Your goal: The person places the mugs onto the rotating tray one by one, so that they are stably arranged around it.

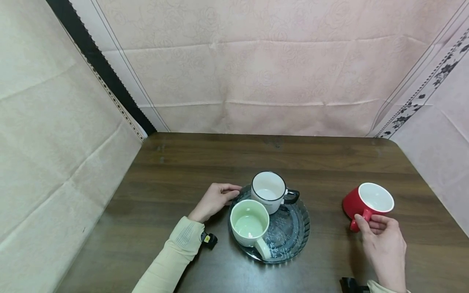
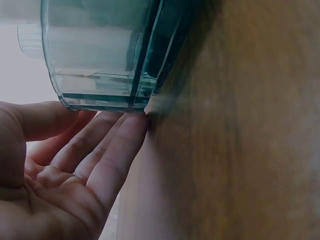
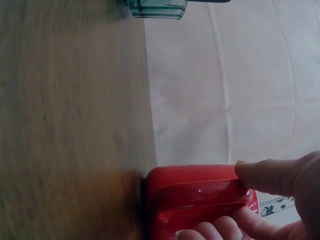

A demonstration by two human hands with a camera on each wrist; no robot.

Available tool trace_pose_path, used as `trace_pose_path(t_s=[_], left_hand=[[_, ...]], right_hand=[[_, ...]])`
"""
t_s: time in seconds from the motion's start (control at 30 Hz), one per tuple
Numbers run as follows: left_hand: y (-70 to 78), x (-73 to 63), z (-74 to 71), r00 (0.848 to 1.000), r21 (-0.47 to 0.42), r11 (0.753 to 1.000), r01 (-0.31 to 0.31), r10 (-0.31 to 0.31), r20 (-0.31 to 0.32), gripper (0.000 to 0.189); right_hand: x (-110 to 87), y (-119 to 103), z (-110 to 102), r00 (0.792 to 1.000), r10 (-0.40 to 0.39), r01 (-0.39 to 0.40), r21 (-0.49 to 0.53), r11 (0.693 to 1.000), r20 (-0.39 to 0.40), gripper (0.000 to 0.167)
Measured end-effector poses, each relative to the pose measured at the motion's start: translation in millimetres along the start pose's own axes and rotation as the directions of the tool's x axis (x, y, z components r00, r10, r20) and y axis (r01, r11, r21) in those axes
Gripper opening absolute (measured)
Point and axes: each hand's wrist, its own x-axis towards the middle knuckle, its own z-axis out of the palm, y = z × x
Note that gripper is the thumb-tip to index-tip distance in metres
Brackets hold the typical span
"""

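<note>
A clear bluish glass tray [image 1: 289, 236] with a scalloped rim lies on the table, bearing two mugs. The white mug [image 1: 268, 187] with a black rim and black handle stands toward its back. In front of it is a pale green mug [image 1: 250, 221], its handle toward the near side. My left hand [image 1: 218, 199] touches the tray's left edge; in the left wrist view its fingers [image 2: 107, 172] reach the glass wall fairly straight. Off to the right, my right hand [image 1: 384, 240] pinches the handle of a red mug [image 1: 351, 203] with a white inside. Whether that mug touches the table I cannot tell.
The brown wooden table [image 1: 176, 162] ends at light cloth hangings [image 1: 256, 81] behind and on both sides. A stretch of table separates the tray from the red mug. Small black devices are worn at both wrists.
</note>
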Motion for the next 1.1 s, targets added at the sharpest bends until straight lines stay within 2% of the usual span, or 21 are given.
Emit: trace_pose_path(t_s=[0.23, 0.7, 0.97, 1.1], left_hand=[[-0.4, 0.8, 1.0, 1.0, -0.012, 1.0, -0.011, 0.011, 0.003, 0.021], [-1.5, 0.4, 0.7, 1.0, -0.014, 1.0, -0.008, 0.008, 0.002, 0.021], [-2.1, 0.8, 1.1, 1.0, -0.018, 1.0, -0.015, 0.015, 0.002, 0.02], [-1.7, 0.8, 0.9, 1.0, -0.018, 1.0, -0.014, 0.014, 0.005, 0.021]], right_hand=[[2.7, 1.2, 2.4, 0.999, 0.026, -0.025, -0.015, 1.0, 0.036, 0.07], [2.7, 1.9, 5.0, 1.0, 0.001, -0.001, -0.005, 1.0, 0.012, 0.058], [2.2, 1.3, 4.7, 1.0, 0.014, -0.014, -0.009, 1.0, 0.001, 0.056], [1.8, 2.8, 4.0, 1.0, 0.001, -0.001, 0.002, 1.0, -0.027, 0.053]])
